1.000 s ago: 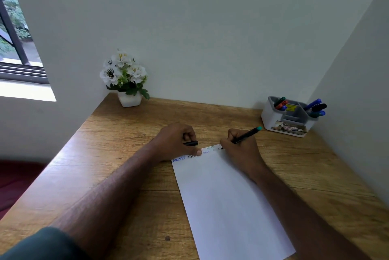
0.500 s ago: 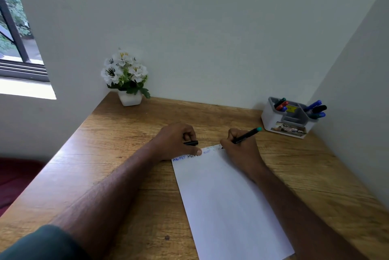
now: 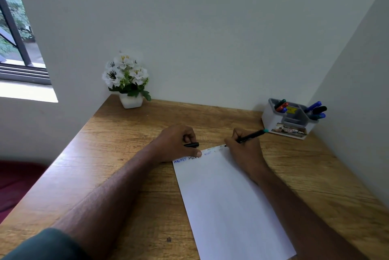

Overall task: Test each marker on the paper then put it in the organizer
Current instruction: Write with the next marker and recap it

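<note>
A white sheet of paper lies on the wooden desk, with small lettering along its far edge. My right hand grips a black marker with a teal end, its tip down on the paper's far edge. My left hand rests on the paper's far left corner and holds the black marker cap between its fingers. The grey-and-white organizer stands at the back right corner with several markers in it.
A white pot of white flowers stands at the desk's back left corner. Walls close the desk in at the back and right. A window is at the far left.
The marker tip has barely shifted along the paper's far edge. The left hand stays put with the cap. The view has drifted slightly.
</note>
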